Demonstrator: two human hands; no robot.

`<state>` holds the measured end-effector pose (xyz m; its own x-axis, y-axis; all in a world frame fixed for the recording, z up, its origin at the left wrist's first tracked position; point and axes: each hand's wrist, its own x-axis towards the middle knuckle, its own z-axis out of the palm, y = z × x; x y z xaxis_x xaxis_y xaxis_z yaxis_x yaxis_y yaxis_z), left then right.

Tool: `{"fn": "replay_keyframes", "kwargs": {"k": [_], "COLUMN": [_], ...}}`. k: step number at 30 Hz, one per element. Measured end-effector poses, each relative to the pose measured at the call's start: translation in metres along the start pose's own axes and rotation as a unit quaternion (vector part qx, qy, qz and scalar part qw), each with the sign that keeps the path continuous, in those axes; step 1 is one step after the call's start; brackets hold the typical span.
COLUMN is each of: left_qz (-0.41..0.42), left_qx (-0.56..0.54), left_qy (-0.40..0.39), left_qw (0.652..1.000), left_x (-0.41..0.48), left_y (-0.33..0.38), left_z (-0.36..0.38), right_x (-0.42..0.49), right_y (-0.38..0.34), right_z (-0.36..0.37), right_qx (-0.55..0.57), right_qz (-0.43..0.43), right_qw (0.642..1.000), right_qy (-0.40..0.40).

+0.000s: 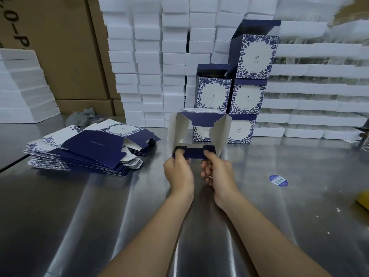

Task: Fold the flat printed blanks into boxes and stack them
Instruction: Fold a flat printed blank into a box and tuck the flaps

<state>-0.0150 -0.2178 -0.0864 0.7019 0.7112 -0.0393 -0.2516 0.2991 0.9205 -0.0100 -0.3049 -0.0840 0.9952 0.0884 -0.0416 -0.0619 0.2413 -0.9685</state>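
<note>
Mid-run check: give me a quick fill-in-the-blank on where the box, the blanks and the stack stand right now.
1. Left hand and right hand both pinch the half-folded box by its dark ___ flap.
2. The pile of flat blanks lies on that box's ___ side.
3. The taller column of finished boxes is ___ boxes high.
4. The round sticker lies on the held box's ___ side.

Missing words: blue; left; three; right.
</note>
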Motion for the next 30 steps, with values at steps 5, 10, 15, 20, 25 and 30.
{"fn": "replay_keyframes", "kwargs": {"k": [5, 10, 15, 20, 25, 30], "left_qz": [0.006, 0.005, 0.011, 0.023, 0.024, 0.026], "left_qx": [0.000, 0.002, 0.012, 0.022, 0.034, 0.028], "left_qy": [0.009, 0.013, 0.013, 0.009, 0.015, 0.013], "left_qw": [1.000, 1.000, 1.000, 0.999, 0.999, 0.999], "left_x": [0.002, 0.002, 0.003, 0.004, 0.006, 0.007], "left_y": [-0.003, -0.003, -0.005, -0.007, -0.010, -0.013], "left_z": [0.001, 0.002, 0.001, 0.001, 0.002, 0.002], "right_x": [0.004, 0.006, 0.008, 0.010, 0.011, 0.013], "right_y": [0.001, 0.002, 0.003, 0.003, 0.004, 0.005], "right_z": [0.001, 0.001, 0.002, 0.002, 0.002, 0.002], "right_qx": [0.002, 0.002, 0.010, 0.011, 0.014, 0.022], "right_qz": [-0.001, -0.001, 0.000, 0.004, 0.006, 0.005], "right_qw": [1.000, 1.000, 1.000, 1.000, 1.000, 1.000], "right_qy": [0.000, 0.002, -0.001, 0.001, 0.002, 0.001]}}
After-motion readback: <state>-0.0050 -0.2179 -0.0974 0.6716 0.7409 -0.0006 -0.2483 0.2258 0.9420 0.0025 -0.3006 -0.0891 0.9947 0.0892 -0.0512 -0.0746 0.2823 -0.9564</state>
